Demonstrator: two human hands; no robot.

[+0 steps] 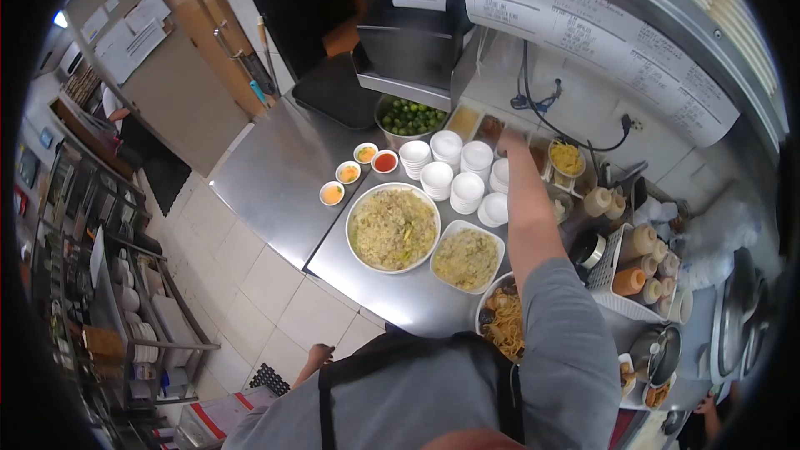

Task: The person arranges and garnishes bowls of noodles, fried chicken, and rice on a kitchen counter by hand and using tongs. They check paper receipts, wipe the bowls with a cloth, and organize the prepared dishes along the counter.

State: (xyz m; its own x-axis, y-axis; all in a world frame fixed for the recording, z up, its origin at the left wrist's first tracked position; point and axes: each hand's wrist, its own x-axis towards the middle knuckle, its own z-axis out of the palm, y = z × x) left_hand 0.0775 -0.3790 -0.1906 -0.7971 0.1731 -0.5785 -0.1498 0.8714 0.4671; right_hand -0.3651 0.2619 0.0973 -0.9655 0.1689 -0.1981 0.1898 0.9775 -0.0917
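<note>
Right hand at the tubs, left hand over open floor past the counter's edge; neither grip discernible.

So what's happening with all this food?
The person's right hand is in among the open containers behind the stacked white bowls; what it touches is too blurry to tell. The left hand hangs low, away from the steel counter, where rice-like food and noodles stand dished up.
</note>
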